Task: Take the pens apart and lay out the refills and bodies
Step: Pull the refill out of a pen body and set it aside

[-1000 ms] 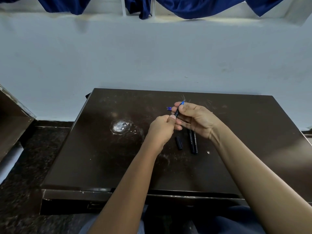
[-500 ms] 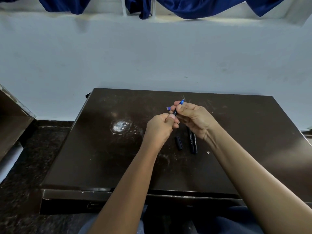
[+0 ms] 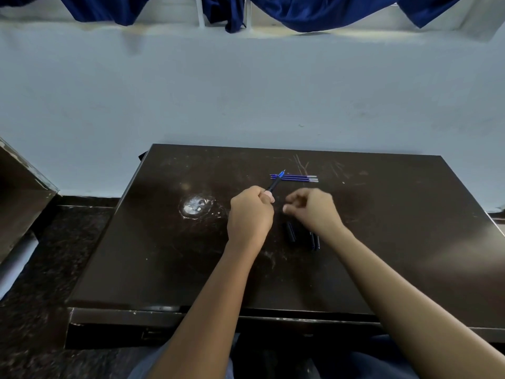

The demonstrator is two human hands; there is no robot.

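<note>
Our left hand (image 3: 251, 214) grips the slim black blue-tipped pen (image 3: 274, 184); our right hand (image 3: 314, 209) hovers apart, curled, whether holding anything we cannot tell.

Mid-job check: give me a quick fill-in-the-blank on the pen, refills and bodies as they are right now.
1. The pen is held in the ___ hand.
2. The refills lying on the table beyond the hands are ___ in colour.
3. The bodies lying by the right hand are ___ in colour.

Missing words: left; blue; black.
</note>
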